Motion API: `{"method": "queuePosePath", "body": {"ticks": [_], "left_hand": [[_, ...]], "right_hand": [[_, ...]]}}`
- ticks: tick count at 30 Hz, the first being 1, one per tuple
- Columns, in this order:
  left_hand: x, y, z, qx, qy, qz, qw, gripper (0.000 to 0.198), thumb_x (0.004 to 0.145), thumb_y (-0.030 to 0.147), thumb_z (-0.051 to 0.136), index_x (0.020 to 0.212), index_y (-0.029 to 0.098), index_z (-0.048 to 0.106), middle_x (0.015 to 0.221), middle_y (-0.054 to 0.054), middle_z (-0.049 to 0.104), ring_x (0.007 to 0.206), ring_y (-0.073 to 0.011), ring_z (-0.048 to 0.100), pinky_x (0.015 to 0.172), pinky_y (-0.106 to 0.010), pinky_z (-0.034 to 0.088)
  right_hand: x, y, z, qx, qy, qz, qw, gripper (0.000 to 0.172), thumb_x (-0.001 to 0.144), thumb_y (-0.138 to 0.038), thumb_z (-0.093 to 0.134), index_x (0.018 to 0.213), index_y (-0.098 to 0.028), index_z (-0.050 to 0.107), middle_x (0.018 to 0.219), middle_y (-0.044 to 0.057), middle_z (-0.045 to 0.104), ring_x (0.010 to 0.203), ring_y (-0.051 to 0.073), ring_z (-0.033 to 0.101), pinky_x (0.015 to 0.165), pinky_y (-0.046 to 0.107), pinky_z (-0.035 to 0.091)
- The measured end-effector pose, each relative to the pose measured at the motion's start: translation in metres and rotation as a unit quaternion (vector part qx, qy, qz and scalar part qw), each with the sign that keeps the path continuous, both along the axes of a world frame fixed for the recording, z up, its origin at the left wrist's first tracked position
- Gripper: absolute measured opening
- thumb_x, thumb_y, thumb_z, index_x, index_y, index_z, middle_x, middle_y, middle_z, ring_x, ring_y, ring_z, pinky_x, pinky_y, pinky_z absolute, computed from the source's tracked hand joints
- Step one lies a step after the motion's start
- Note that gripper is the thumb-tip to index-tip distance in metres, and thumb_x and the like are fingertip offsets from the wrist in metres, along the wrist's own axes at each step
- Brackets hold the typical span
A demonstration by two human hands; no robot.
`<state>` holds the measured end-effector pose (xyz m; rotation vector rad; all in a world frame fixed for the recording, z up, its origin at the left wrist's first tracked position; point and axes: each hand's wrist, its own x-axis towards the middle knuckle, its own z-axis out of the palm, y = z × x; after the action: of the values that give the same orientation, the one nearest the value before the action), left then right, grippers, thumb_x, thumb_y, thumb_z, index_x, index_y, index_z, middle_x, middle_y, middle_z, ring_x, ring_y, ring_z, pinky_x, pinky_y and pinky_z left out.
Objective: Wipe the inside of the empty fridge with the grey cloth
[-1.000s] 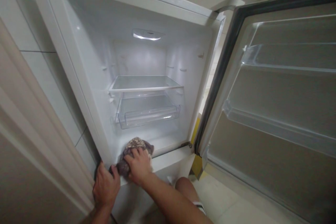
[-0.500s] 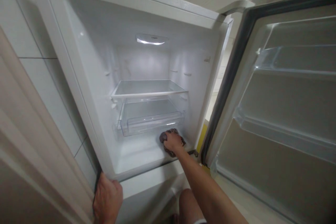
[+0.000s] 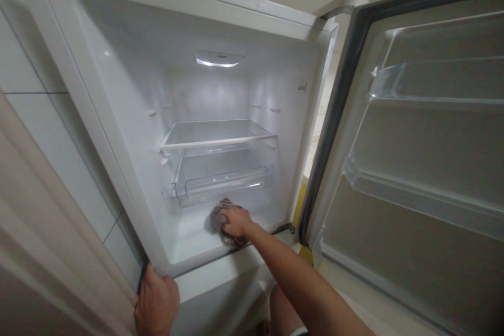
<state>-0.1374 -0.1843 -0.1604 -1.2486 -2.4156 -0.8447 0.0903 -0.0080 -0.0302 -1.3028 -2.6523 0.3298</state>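
An open white fridge point(image 3: 118, 131) fills the view, its inside lit and bare. My right hand point(image 3: 235, 221) reaches in and presses a crumpled brown-grey cloth point(image 3: 217, 217) onto the fridge floor, just in front of the clear drawer point(image 3: 222, 184). Its fingers are closed over the cloth. My left hand point(image 3: 156, 304) grips the lower left corner of the fridge frame, fingers curled round the edge. A glass shelf point(image 3: 216, 134) sits above the drawer.
The fridge door point(image 3: 425, 157) stands open at the right, with clear door racks point(image 3: 437, 81) on it. A tiled wall point(image 3: 35, 100) and a beige door frame point(image 3: 47, 231) lie to the left. My knee point(image 3: 283, 307) shows below my right arm.
My right hand has slid the cloth from the front left edge to the right side of the fridge floor, then back towards the middle. My left hand has stayed on the frame corner.
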Motion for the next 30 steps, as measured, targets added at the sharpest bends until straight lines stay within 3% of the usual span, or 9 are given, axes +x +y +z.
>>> {"method": "queuePosePath", "body": {"ticks": [3,5,12,16,18,22,26,28,30], "left_hand": [[0.000,0.000,0.002,-0.005,-0.007,0.001,1.000,0.061,0.099,0.031,0.038,0.149,-0.003,0.047,0.113,-0.027,0.073,0.102,-0.0370,0.073,0.086,-0.045,0.057],[0.001,0.001,0.004,-0.003,-0.009,-0.002,1.000,0.061,0.099,0.031,0.038,0.148,-0.003,0.048,0.112,-0.027,0.074,0.103,-0.0371,0.073,0.085,-0.045,0.058],[0.002,0.000,0.011,-0.036,-0.016,0.002,0.999,0.067,0.098,0.037,0.033,0.144,-0.008,0.050,0.104,-0.027,0.074,0.094,-0.0376,0.075,0.081,-0.045,0.058],[0.001,0.001,0.010,-0.027,-0.006,-0.007,1.000,0.069,0.097,0.038,0.032,0.143,-0.009,0.051,0.101,-0.026,0.074,0.093,-0.0365,0.075,0.083,-0.044,0.058],[0.001,0.002,0.010,-0.019,0.000,-0.008,1.000,0.071,0.097,0.039,0.029,0.143,-0.010,0.051,0.100,-0.026,0.073,0.092,-0.0366,0.074,0.082,-0.044,0.058],[0.004,0.001,0.011,-0.019,0.004,0.005,1.000,0.073,0.098,0.042,0.027,0.145,-0.009,0.049,0.097,-0.025,0.073,0.088,-0.0376,0.073,0.078,-0.045,0.058],[0.006,0.000,0.012,-0.018,0.003,0.007,1.000,0.072,0.099,0.042,0.027,0.148,-0.006,0.047,0.100,-0.023,0.073,0.091,-0.0361,0.073,0.077,-0.043,0.057],[0.005,0.001,0.011,-0.015,0.007,0.012,1.000,0.071,0.099,0.041,0.026,0.148,-0.005,0.047,0.101,-0.023,0.073,0.092,-0.0359,0.073,0.078,-0.043,0.057],[0.004,0.001,0.009,-0.009,0.009,0.014,1.000,0.070,0.100,0.041,0.026,0.148,-0.006,0.047,0.103,-0.024,0.073,0.094,-0.0359,0.073,0.079,-0.043,0.057]], "right_hand": [[0.050,0.018,0.004,0.025,-0.014,-0.183,0.983,0.052,0.091,-0.031,0.060,0.142,-0.025,0.067,0.140,0.015,0.067,0.128,0.033,0.063,0.106,0.047,0.048],[0.068,0.018,0.002,0.034,-0.019,-0.228,0.973,0.053,0.091,-0.030,0.059,0.144,-0.024,0.065,0.144,0.017,0.063,0.132,0.035,0.059,0.107,0.049,0.046],[0.080,-0.040,-0.009,0.036,-0.001,-0.124,0.992,0.058,0.082,-0.042,0.071,0.139,-0.034,0.068,0.138,0.009,0.065,0.131,0.033,0.057,0.112,0.048,0.042],[0.095,-0.055,0.004,-0.012,0.026,-0.036,0.999,0.057,0.084,-0.042,0.069,0.141,-0.035,0.068,0.140,0.005,0.067,0.132,0.030,0.059,0.113,0.044,0.044],[0.102,-0.050,0.016,-0.005,0.044,-0.078,0.996,0.055,0.086,-0.034,0.066,0.141,-0.031,0.068,0.137,0.007,0.069,0.128,0.029,0.062,0.110,0.040,0.047],[0.102,-0.029,0.026,0.132,0.035,-0.239,0.961,0.065,0.090,-0.029,0.062,0.155,-0.026,0.055,0.153,0.016,0.058,0.140,0.036,0.053,0.117,0.050,0.039],[0.091,-0.005,0.008,0.013,-0.043,-0.160,0.986,0.079,0.091,-0.059,0.067,0.163,-0.033,0.046,0.168,0.015,0.044,0.149,0.040,0.046,0.124,0.062,0.028],[0.085,0.009,0.003,-0.034,-0.065,-0.127,0.989,0.083,0.089,-0.072,0.064,0.161,-0.034,0.050,0.164,0.014,0.051,0.146,0.042,0.050,0.122,0.064,0.032],[0.079,0.023,0.007,-0.029,-0.073,-0.104,0.992,0.077,0.089,-0.074,0.064,0.154,-0.031,0.059,0.153,0.014,0.062,0.140,0.041,0.057,0.117,0.060,0.040]]}}
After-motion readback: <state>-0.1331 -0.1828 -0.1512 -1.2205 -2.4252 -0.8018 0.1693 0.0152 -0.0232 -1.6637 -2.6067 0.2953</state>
